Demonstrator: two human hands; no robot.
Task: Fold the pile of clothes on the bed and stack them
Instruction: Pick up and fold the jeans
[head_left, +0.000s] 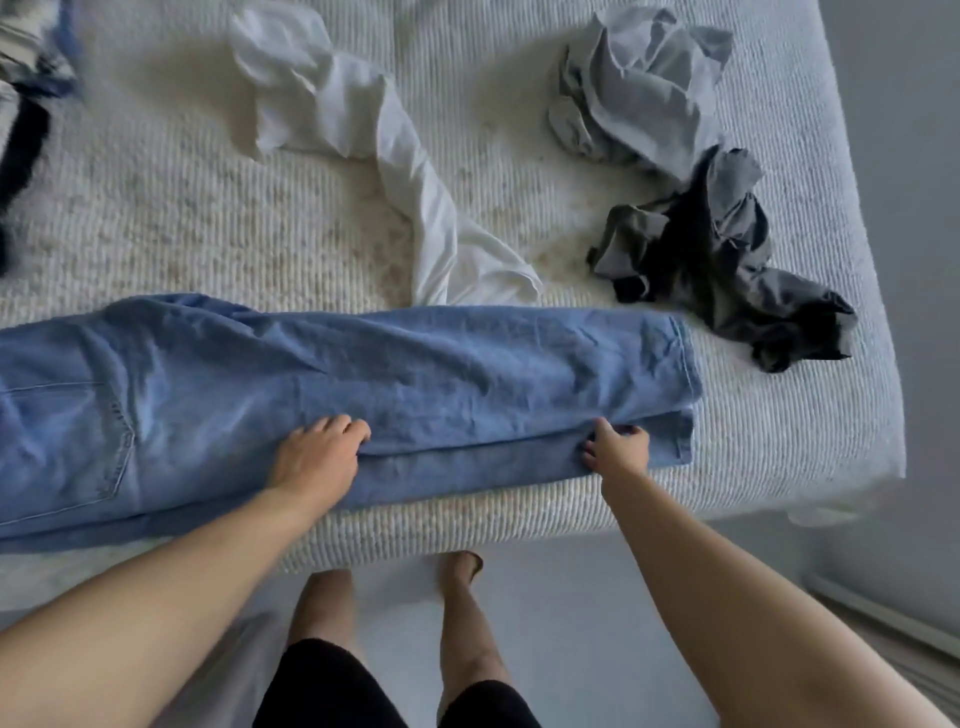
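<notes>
So the blue jeans (363, 384) are laid out sideways across the near edge of the bed (218, 218), running from the left edge of the frame to right of center, one leg folded over the other. The waist end with a back pocket is at the far left, and the hems are on the right. I can't make out any tag, brand patch or writing on them, since the denim's too soft in this shot.

My left hand (317, 457) sits around the middle of the frame, on the lower edge of the top leg, with fingers curled over the fold and gripping the fabric there. My right hand (618, 449) is further right, near the hem end, pinching that same edge between thumb and fingers.

Other stuff still unfolded on the bed: a white garment (363, 150) twisted in a long strip from top center down to just above the jeans, a crumpled light grey garment (644, 88) at upper right, and a dark grey garment (727, 260) bunched just below it, near the jeans' hems. At the upper left corner there's some striped and dark clothing (26, 78), blurry, so I can't tell what it is. No readable print on any of it.

My bare legs are at the bottom of the frame, standing on the floor (571, 649).
</notes>
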